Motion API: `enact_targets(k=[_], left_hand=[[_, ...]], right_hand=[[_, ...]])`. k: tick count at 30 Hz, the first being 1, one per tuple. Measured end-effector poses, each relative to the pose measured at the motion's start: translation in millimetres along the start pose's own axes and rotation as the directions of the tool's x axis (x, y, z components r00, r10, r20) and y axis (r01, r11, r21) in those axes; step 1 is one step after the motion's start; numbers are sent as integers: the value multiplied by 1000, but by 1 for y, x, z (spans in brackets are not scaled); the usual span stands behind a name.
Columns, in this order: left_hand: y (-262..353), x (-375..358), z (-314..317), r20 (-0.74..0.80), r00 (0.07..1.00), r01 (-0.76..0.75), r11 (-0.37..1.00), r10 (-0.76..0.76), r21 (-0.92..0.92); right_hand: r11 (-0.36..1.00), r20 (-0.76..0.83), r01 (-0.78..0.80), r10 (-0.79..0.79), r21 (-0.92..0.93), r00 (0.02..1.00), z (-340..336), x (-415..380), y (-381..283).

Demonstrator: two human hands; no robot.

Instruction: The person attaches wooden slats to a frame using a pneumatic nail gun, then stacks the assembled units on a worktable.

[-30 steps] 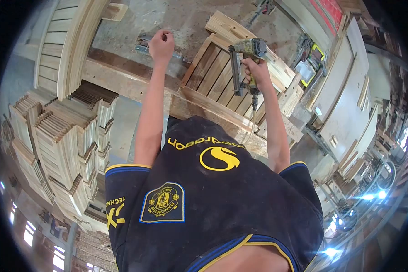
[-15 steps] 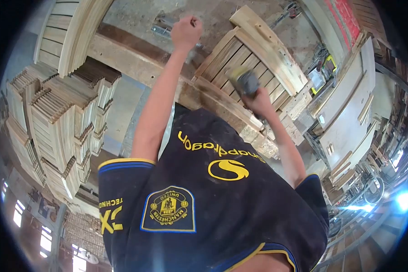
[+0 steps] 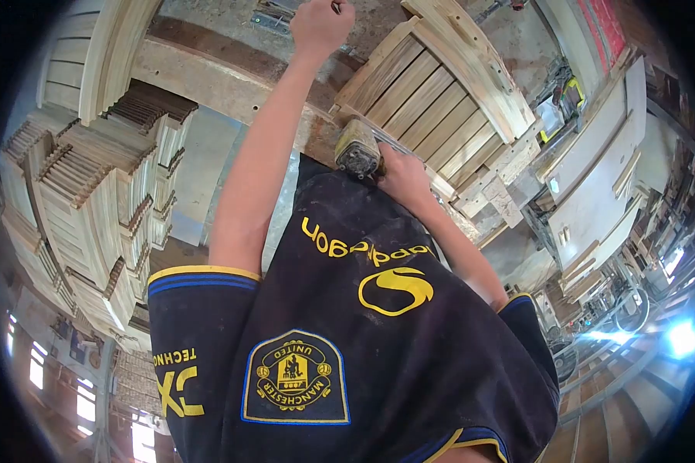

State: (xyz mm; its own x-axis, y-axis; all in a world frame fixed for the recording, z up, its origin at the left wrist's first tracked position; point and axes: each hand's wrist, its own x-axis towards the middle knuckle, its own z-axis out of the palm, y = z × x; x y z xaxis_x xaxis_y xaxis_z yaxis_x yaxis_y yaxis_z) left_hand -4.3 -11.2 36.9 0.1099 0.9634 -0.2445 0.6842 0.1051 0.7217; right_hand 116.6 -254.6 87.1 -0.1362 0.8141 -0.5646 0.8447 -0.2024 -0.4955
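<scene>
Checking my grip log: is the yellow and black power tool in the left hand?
No, the bare right hand holds the tool, and the left hand is apart from it.

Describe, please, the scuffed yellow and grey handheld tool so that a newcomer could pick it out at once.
Find the large slatted panel of pale wood, just beyond the black shirt with yellow lettering. By the panel's near edge, the person's right hand grips the tool, its dark grey end toward the shirt. Its chunky body sets it apart from the flat, pale slats beside it.
</scene>
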Motion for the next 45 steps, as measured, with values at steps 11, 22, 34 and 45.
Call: enact_targets(k=[11, 22, 34, 45], left_hand=[[-5, 0, 7, -94, 994, -47, 996, 53, 71], [18, -8, -4, 15, 992, 128, 991, -128, -44], [-44, 22, 22, -149, 984, -85, 995, 93, 60], [-47, 21, 21, -160, 983, -110, 989, 94, -96]], right_hand=[[979, -51, -199, 201, 47, 978, 20, -61, 46], [978, -75, -192, 198, 76, 977, 14, -68, 48], [939, -106, -333, 342, 89, 934, 41, -148, 126], [916, -103, -384, 396, 118, 912, 32, -178, 134]])
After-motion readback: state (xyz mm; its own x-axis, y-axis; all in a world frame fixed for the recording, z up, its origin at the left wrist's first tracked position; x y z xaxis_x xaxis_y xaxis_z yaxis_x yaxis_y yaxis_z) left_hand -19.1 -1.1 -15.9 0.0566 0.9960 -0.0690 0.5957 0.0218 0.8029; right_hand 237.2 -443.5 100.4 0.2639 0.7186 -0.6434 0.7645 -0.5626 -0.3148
